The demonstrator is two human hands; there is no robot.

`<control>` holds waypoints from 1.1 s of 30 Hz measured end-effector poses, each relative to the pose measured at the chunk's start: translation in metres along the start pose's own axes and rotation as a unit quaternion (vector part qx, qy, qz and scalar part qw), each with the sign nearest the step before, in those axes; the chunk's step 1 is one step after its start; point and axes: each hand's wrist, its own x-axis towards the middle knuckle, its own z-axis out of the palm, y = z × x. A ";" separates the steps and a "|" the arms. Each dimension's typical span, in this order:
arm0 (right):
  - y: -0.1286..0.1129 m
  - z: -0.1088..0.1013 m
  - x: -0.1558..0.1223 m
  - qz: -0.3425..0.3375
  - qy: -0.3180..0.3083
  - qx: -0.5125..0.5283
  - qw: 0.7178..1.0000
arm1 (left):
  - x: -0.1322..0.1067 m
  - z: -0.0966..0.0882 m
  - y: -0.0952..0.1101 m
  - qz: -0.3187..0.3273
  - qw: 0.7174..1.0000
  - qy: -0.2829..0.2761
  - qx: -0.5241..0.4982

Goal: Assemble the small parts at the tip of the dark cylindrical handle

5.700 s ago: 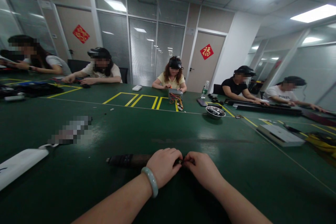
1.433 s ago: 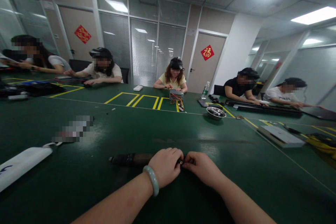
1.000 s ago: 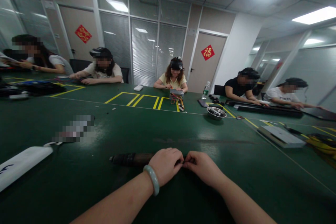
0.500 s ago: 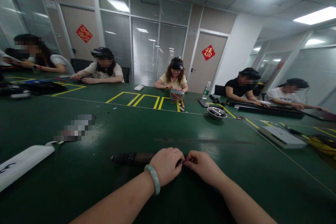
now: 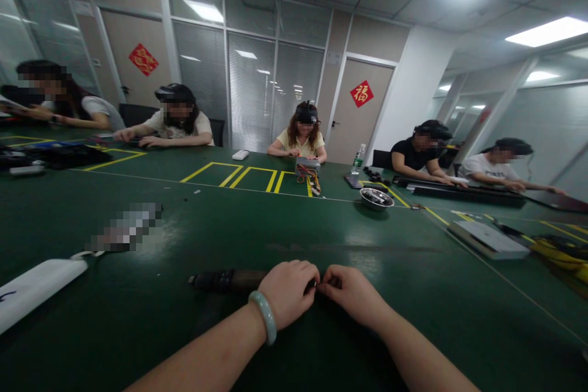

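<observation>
A dark, long cylindrical tool (image 5: 227, 280) lies on the green table (image 5: 257, 220) right in front of me. My left hand (image 5: 288, 291), with a pale green bangle (image 5: 263, 316) on the wrist, is curled round the tool's right end. My right hand (image 5: 351, 293) meets it from the right, thumb and fingers pinched on a tiny part at the tool's tip. The part itself is too small to make out.
A white pouch (image 5: 34, 286) lies at the near left, a blurred object (image 5: 124, 228) beyond it. A metal bowl (image 5: 376, 197) and a grey flat box (image 5: 487, 239) sit to the right. Several seated people work at the table's far side.
Both hands stay together at the tool's tip with only small finger shifts. The view has drifted slightly.
</observation>
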 end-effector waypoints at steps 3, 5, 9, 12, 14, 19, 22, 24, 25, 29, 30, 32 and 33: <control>-0.001 0.000 0.000 0.005 -0.001 -0.004 1.000 | 0.000 0.000 0.000 0.002 1.000 -0.001 0.002; 0.000 0.000 0.000 0.005 0.000 -0.002 1.000 | 0.000 0.001 0.000 -0.004 1.000 -0.001 0.005; 0.001 0.001 0.001 -0.004 0.002 0.002 1.000 | 0.000 0.002 -0.001 -0.013 1.000 0.002 0.011; 0.002 0.002 0.002 -0.009 0.009 -0.002 1.000 | 0.000 0.003 -0.001 -0.003 1.000 0.004 0.015; 0.003 0.002 0.002 -0.011 0.013 -0.005 1.000 | 0.000 0.003 -0.001 0.002 1.000 0.008 0.018; 0.004 0.002 0.002 -0.012 0.015 0.002 1.000 | 0.000 0.006 -0.002 -0.006 1.000 0.016 0.005; 0.005 0.002 0.002 -0.013 0.013 0.005 1.000 | 0.000 0.006 -0.003 -0.009 1.000 0.017 0.006; 0.005 0.002 0.003 -0.011 0.009 0.006 1.000 | 0.000 0.006 -0.003 -0.004 1.000 0.016 0.006; 0.004 0.002 0.003 -0.009 0.007 0.006 1.000 | 0.000 0.006 -0.003 -0.002 1.000 0.015 0.005; 0.003 0.001 0.002 -0.008 0.007 0.005 1.000 | 0.000 0.006 -0.003 -0.009 1.000 0.023 0.007; 0.003 0.001 0.002 -0.010 0.006 0.005 1.000 | 0.000 0.007 -0.003 -0.009 1.000 0.023 0.009; 0.003 0.001 0.002 -0.012 0.005 0.007 1.000 | -0.001 0.007 -0.004 -0.001 1.000 0.018 0.011; 0.004 0.001 0.001 -0.012 0.004 0.008 1.000 | -0.001 0.007 -0.004 0.005 1.000 0.015 0.011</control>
